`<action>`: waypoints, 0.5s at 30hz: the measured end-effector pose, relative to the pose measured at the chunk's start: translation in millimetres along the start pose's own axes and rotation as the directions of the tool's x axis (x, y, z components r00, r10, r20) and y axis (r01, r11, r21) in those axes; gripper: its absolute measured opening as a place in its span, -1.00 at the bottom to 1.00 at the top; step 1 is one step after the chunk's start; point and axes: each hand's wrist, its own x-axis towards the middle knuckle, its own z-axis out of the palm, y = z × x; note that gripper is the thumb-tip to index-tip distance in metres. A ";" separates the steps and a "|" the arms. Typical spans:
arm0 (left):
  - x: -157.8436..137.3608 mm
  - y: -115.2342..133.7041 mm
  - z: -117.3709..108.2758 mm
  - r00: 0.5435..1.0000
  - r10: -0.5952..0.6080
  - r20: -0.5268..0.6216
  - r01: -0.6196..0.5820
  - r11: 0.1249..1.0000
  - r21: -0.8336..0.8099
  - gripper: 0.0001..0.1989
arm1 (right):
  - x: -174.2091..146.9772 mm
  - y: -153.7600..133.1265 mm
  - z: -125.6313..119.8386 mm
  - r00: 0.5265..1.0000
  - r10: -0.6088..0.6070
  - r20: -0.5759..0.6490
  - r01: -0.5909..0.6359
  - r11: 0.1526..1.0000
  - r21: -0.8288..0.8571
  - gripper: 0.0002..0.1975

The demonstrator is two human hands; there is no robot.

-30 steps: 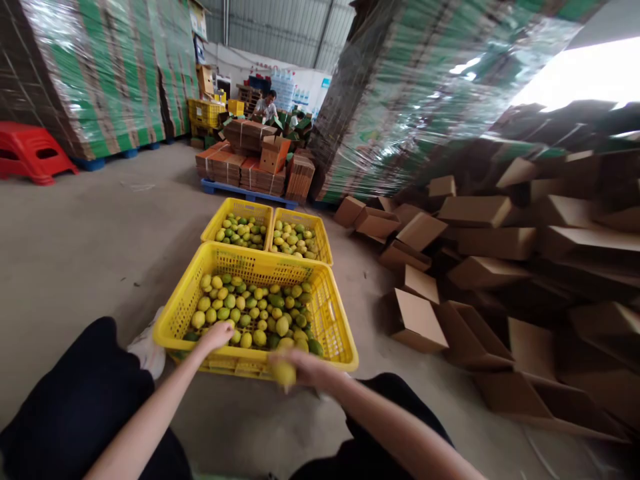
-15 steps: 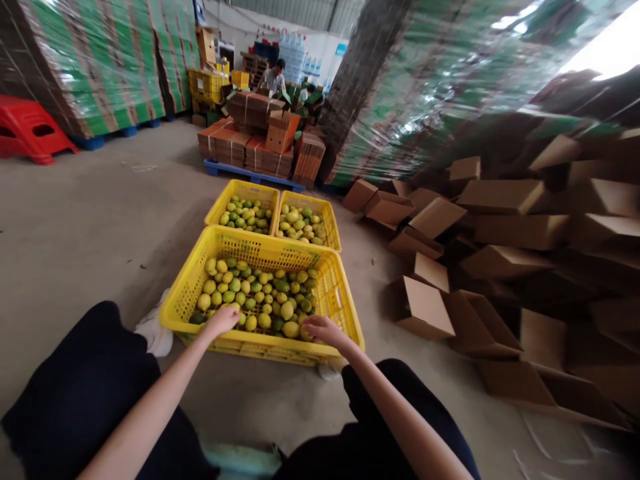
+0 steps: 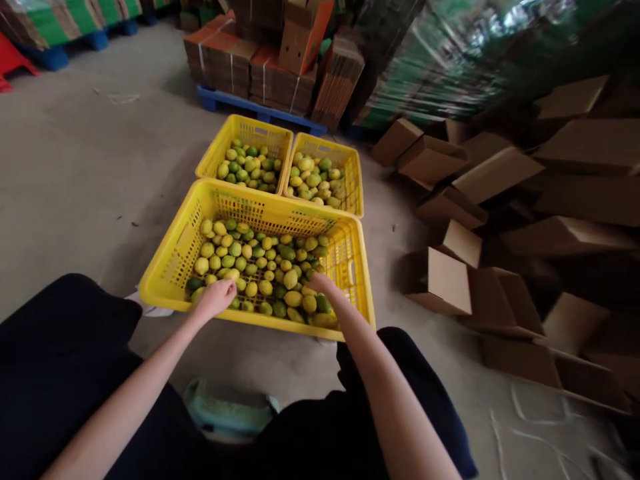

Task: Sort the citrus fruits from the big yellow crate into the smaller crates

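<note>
A large yellow plastic crate (image 3: 280, 208) stands on the floor before me, with many yellow and green lemons (image 3: 290, 279) spread over its bottom. My left hand (image 3: 216, 298) is over the near rim, left of the middle, its fingers curled closed. A yellow lemon lies just beyond its knuckles; whether anything is inside the fingers is hidden. My right hand (image 3: 324, 285) reaches down into the crate's right side, at the lemons there. Its fingertips point down among the fruit and are mostly hidden, so its grip does not show.
Two smaller yellow crates, a left one (image 3: 244, 122) and a right one (image 3: 353, 175), hold more lemons behind the large crate. Bundled flat cartons (image 3: 283, 83) sit on a blue pallet (image 3: 260, 112) beyond. Open cardboard boxes (image 3: 450, 280) are heaped at right. A pale green stool-like object (image 3: 227, 412) is below me.
My view has tilted down and come closer to the crates. My right hand has moved farther in among the lemons at the right. My left hand has drawn slightly back towards the near rim.
</note>
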 end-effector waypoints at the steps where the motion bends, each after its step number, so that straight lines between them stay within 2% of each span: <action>1: -0.6 0.7 1.5 1.000 -0.001 -0.005 0.001 1.000 -0.006 -0.79 | 10.5 -3.3 4.0 1.000 0.014 0.005 -0.014 0.999 -0.033 -0.66; 7: -10.1 8.6 5.6 0.974 0.048 -0.223 -0.066 0.995 -0.075 -0.83 | 92.1 -32.6 17.1 0.997 -0.037 -0.061 0.026 0.984 -0.177 -0.50; 11: -11.5 16.7 0.6 0.978 0.025 -0.205 -0.048 0.993 -0.107 -0.82 | 132.8 -50.8 33.7 0.998 -0.011 -0.064 0.000 0.987 -0.158 -0.41; 15: -8.4 20.7 -4.8 0.990 -0.035 -0.135 0.028 0.998 -0.057 -0.83 | 126.7 -64.0 44.4 0.992 -0.005 -0.124 -0.005 0.997 -0.081 -0.36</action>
